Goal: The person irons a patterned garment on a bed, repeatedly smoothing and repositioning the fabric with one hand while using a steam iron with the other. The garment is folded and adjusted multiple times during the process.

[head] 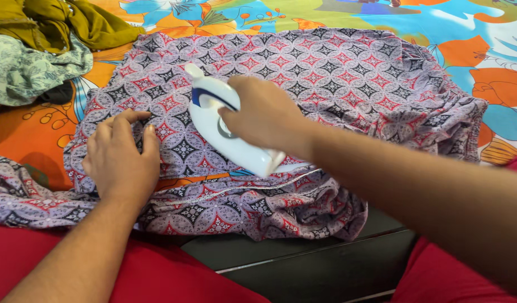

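Head view: at frame centre the right hand (264,115) is closed around the handle of a white and blue iron (213,120), fingers wrapped over its top, the soleplate resting on a lilac patterned cloth (337,73). At left of centre the left hand (121,157) lies flat, fingers spread and holding nothing, pressing the cloth just beside the iron; 2 bunched garments (39,45) sit at upper left on a floral sheet (483,50).

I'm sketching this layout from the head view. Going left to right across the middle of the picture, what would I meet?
Grey-green floral cloth → left hand flat on the patterned purple fabric → white iron → right hand gripping it.
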